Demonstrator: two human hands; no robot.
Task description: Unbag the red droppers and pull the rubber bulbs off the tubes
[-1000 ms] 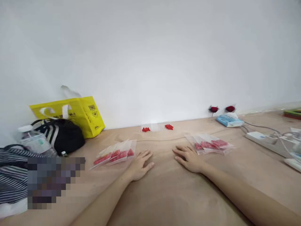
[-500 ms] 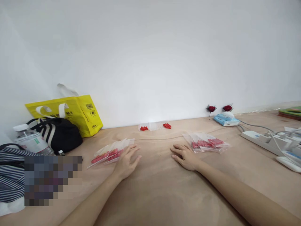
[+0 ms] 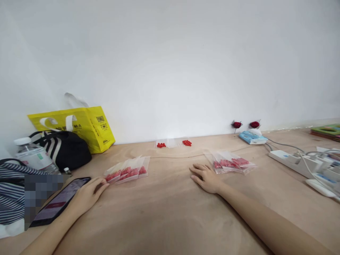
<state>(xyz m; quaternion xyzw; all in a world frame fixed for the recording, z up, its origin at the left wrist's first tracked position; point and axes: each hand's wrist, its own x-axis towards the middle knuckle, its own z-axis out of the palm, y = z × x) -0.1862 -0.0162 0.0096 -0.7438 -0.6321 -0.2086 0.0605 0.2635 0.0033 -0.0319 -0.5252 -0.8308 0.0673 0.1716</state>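
Observation:
My left hand [image 3: 89, 194] rests on the table beside a phone [image 3: 62, 202], its fingers bent. Its fingertips are at the left end of an overlapping row of clear zip bags [image 3: 127, 171] holding red pieces; I see no bag gripped in them. My right hand [image 3: 206, 177] lies palm down with fingers apart, holding nothing. Just beyond its fingers, a second fanned group of clear zip bags [image 3: 231, 162] also contains red pieces. Against the wall, two small clusters of red pieces, one on the left [image 3: 161, 145] and one on the right [image 3: 187, 142], lie at clear plastic bags.
At left stand a yellow bag [image 3: 99, 132], a black bag [image 3: 73, 150], a bottle [image 3: 34, 156] and striped cloth [image 3: 13, 194]. At right are a blue tissue pack [image 3: 252, 138], two dark red flowers [image 3: 245, 124], a white power strip [image 3: 294, 163] with cables and green-edged items [image 3: 326, 130].
My left hand has moved left and nearer, from the right end of the left bags to their left end. Those bags now lie closer together. The right hand stays put.

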